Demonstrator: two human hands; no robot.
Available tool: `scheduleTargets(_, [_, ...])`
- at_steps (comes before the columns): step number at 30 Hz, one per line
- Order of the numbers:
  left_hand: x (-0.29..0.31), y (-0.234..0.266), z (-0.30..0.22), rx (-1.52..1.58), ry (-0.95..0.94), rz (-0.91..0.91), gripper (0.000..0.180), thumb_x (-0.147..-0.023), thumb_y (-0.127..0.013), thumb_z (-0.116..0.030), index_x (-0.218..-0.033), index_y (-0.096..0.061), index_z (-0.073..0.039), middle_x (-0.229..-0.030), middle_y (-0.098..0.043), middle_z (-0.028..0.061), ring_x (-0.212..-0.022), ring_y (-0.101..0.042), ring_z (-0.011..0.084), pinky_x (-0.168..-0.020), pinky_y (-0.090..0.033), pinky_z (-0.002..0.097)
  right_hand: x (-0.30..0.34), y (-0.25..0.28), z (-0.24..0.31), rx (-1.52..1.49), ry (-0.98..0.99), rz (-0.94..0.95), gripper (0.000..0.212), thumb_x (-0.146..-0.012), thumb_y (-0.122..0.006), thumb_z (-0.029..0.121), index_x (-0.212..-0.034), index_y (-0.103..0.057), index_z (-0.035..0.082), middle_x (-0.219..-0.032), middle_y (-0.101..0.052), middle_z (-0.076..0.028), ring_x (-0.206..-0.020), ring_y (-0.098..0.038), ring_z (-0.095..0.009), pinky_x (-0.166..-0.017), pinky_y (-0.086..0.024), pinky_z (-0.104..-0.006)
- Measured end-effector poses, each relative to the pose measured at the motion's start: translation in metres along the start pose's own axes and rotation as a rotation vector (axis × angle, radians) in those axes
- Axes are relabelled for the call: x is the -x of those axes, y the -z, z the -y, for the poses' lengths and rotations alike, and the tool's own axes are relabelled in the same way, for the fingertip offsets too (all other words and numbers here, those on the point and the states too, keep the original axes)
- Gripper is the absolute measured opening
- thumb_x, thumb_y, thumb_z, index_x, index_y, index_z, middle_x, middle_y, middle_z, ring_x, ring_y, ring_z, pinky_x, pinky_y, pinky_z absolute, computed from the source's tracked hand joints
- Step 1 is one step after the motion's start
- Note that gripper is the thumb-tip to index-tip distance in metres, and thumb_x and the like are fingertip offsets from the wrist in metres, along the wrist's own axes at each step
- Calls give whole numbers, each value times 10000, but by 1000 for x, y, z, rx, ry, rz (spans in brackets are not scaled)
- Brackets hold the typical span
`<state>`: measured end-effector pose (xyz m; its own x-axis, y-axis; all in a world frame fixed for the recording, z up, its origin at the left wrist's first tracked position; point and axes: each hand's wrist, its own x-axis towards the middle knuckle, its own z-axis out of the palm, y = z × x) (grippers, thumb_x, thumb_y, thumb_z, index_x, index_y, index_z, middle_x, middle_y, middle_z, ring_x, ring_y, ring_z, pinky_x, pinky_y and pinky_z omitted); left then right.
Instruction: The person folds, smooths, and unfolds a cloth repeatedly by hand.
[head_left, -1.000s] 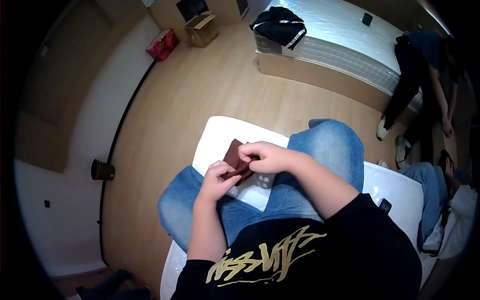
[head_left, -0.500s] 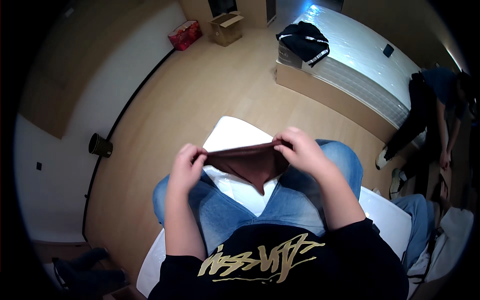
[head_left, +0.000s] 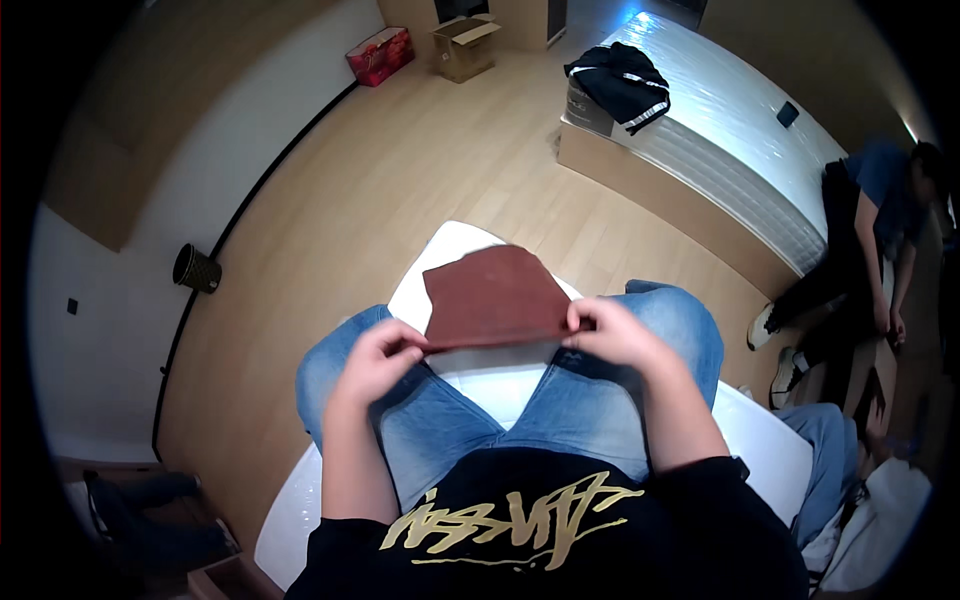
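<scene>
A soft reddish-brown cloth [head_left: 495, 298] is stretched between my hands over a white plastic-like surface [head_left: 412, 292] in front of my lap. My left hand [head_left: 375, 362] pinches the left end of its straight near edge. At the right end of that edge, my right hand [head_left: 612, 333] pinches with thumb and fingers. The body of the cloth lies spread away from me, its far outline uneven and rounded. Whether it is a cap or some other small garment I cannot tell.
Plastic-wrapped mattress [head_left: 720, 110] at far right, bearing a dark jacket [head_left: 618, 85]. A co-worker [head_left: 875, 220] bends beside it; another person's legs [head_left: 815, 440] show lower right. A dark bin [head_left: 196, 268] stands by the left wall; a cardboard box [head_left: 463, 50] and red box [head_left: 380, 57] stand far back.
The cloth hung down toward me in a point from the stretched edge; now it lies flipped out away from me. Both hands have come lower, still pinching the edge.
</scene>
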<state>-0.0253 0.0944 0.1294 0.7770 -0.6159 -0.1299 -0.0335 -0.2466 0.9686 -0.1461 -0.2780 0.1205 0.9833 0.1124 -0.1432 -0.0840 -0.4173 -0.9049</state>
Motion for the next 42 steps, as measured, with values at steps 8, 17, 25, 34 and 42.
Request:
scheduleTargets(8, [-11,5,35,-164,342,213,168,-881,-653,47,-1035,-709,8,-940,-716,22,-864,-652,98,-785,-531,262,-18,-9,-27,-11,-146,99,191,-812,-780,26,-954,-653,47,-823,-638,-14,-830,-610,-136,-782,-509,-303])
scheduleTargets(17, [-64,-4,66,204,251,-293,89,-941,-703,-68,-1001,-647,-35,-915,-671,1,-833,-607,86,-773,-498,251,-50,9,-70,-593,-388,-150,142,-883,-755,42,-939,-629,75,-844,-651,3,-786,-606,-98,-731,-487,-247])
scheduleTargets(25, [-121,-26,124,-212,-36,-593,157,-979,-678,-152,-1041,-592,-36,-899,-655,60,-829,-612,164,-763,-508,312,-107,-22,-138,-447,-363,-457,201,-941,-728,148,-947,-541,77,-812,-586,-7,-740,-581,-118,-676,-488,-302])
scheduleTargets(34, [-119,-33,126,-511,97,-612,265,-947,-695,-225,-1098,-592,-33,-918,-717,162,-848,-693,324,-779,-539,411,-116,-38,-125,273,-430,-536,318,-955,-681,305,-1051,-532,41,-992,-688,-237,-977,-660,-424,-831,-515,-488])
scheduleTargets(42, [-93,-24,116,-466,242,-565,416,-847,-663,-53,-1236,-522,-4,-808,-653,108,-767,-668,281,-753,-537,400,-110,-36,-118,197,-537,-498,365,-953,-675,271,-1185,-486,64,-1048,-696,-245,-1027,-678,-402,-887,-522,-465])
